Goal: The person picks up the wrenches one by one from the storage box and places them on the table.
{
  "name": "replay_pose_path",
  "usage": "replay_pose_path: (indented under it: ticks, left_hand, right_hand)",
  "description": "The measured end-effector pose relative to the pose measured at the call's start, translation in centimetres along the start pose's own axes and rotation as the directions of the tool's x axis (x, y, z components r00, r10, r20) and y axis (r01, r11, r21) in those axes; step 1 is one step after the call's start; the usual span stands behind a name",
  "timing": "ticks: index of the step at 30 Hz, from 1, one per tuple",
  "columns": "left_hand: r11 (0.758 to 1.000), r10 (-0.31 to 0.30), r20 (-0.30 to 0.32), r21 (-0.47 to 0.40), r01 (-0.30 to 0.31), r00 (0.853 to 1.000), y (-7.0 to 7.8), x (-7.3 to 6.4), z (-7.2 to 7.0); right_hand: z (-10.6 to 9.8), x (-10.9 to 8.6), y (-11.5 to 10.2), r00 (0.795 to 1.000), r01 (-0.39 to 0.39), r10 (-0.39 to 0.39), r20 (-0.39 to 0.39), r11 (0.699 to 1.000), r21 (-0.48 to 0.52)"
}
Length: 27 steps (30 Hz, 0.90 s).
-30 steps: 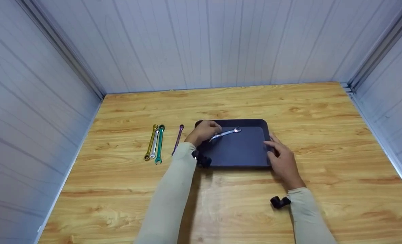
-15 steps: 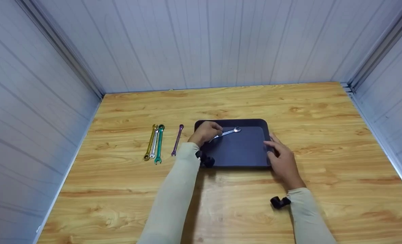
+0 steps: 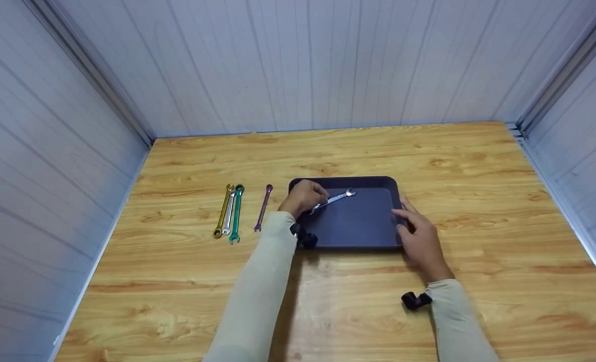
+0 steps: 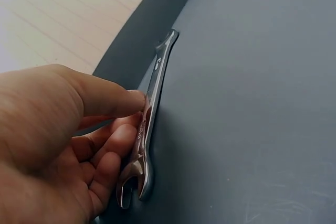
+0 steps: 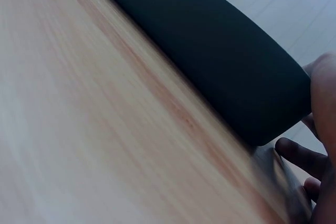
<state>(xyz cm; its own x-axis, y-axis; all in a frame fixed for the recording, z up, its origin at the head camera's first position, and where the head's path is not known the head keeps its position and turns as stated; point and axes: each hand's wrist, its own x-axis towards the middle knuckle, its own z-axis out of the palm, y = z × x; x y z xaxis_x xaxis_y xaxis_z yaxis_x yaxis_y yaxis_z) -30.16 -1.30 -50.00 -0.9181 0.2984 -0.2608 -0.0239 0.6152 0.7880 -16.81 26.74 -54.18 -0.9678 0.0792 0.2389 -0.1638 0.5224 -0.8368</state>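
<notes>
A dark rectangular tray point(image 3: 363, 223) lies on the wooden table. Over its left part, my left hand point(image 3: 305, 195) pinches a silver combination wrench point(image 3: 339, 196), open end pointing right. Close up in the left wrist view, thumb and fingers grip the wrench point(image 4: 154, 90) along its shaft, near the tray's side wall. At the tray's right side, my right hand point(image 3: 419, 239) grips the rim, thumb and a finger reaching over the inside. In the right wrist view the tray's outer wall point(image 5: 199, 45) fills the upper part, with part of the hand at the right edge.
Left of the tray a purple wrench point(image 3: 263, 208) lies by itself. Farther left, yellow point(image 3: 223, 211), silver point(image 3: 229, 213) and green point(image 3: 236, 213) wrenches lie side by side. White panel walls stand behind and at both sides of the table.
My left hand has moved slightly right with the silver wrench, which has tilted a little. My right hand has stayed at the tray's right edge.
</notes>
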Motion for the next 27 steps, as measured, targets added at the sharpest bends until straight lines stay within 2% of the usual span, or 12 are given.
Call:
replay_pose_path:
  ticks: [7,14,21,27]
  left_hand:
    - [0.999,0.029,0.011,-0.015,-0.029,1.000,-0.21,-0.02,0.21]
    - [1.000,0.020,0.013,-0.019,-0.020,1.000,-0.36,-0.07,0.35]
    - [0.999,0.030,-0.018,0.032,-0.029,0.999,-0.33,-0.02,0.65]
    - [0.994,0.053,-0.005,0.098,-0.053,0.999,-0.31,0.11,0.84]
  right_hand:
    - [0.03,-0.01,-0.01,1.000,0.013,-0.013,-0.008,1.000,0.003]
    - [0.08,0.03,0.00,1.000,0.018,-0.018,0.002,1.000,0.002]
    - [0.03,0.06,-0.11,1.000,0.008,-0.008,0.003,1.000,0.006]
    - [0.06,0.00,-0.17,1.000,0.009,-0.009,-0.002,1.000,0.007]
